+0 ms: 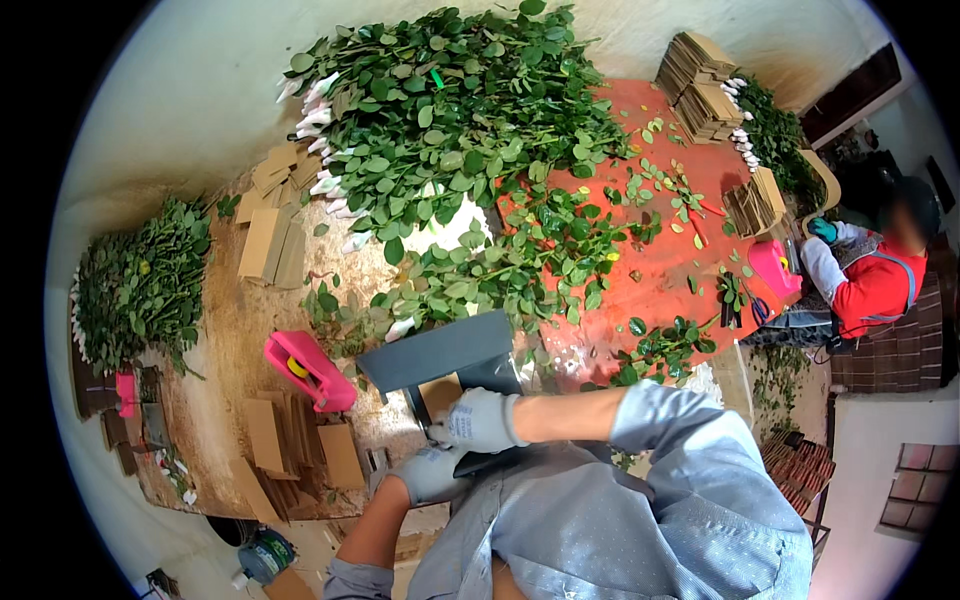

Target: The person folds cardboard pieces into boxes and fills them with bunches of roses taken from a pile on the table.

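Both my hands wear pale grey gloves and meet close to my body at the table's near edge. My right hand (480, 420) is closed, fingers bent beside a piece of brown cardboard (440, 394) in a dark grey stand with a slanted panel (437, 353). What its fingertips grip is too small to tell. My left hand (430, 474) is just below it, fingers curled at the stand's near dark part and partly hidden. Beyond the stand lie leafy green stems (480, 285). A pink tape dispenser (312, 372) with a yellow core stands to the left.
Folded cardboard pieces (290, 440) stand at the near left. A large pile of wrapped leafy stems (460, 110) fills the back, another bundle (140, 280) the far left. Loose leaves litter the red tabletop (640, 260). A person in red (875, 290) works at the right by another pink dispenser (773, 268).
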### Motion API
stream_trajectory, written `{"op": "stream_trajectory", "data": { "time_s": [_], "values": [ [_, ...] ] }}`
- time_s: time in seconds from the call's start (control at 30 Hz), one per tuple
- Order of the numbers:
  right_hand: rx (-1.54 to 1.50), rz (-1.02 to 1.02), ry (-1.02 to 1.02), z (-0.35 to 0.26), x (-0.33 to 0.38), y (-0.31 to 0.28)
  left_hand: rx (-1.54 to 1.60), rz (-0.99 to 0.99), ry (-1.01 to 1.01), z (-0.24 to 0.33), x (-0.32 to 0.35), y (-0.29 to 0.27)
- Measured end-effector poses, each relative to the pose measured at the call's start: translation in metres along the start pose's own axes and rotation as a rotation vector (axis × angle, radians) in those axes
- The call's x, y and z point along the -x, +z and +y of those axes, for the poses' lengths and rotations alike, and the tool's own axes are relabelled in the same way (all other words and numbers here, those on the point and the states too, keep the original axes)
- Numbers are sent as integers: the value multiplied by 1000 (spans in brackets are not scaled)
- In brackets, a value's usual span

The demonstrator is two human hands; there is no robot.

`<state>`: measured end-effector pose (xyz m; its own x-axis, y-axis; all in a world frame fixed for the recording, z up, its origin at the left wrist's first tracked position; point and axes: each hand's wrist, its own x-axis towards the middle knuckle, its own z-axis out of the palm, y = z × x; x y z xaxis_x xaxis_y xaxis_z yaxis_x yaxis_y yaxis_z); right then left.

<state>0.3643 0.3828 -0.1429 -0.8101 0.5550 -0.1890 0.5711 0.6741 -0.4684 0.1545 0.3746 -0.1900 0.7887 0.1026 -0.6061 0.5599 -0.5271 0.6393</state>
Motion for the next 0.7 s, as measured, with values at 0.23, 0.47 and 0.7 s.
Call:
{"op": "stream_trajectory", "data": {
  "time_s": [0.23,0.47,0.7],
  "values": [
    [-54,995,418,132,50,-87,23,38,-75,19,8,-19],
    [215,325,721,218,94,8,69,167,-47,14,10,-8],
    [333,460,591,190,106,-49,88,135,-90,27,15,-19]
  ]
}}
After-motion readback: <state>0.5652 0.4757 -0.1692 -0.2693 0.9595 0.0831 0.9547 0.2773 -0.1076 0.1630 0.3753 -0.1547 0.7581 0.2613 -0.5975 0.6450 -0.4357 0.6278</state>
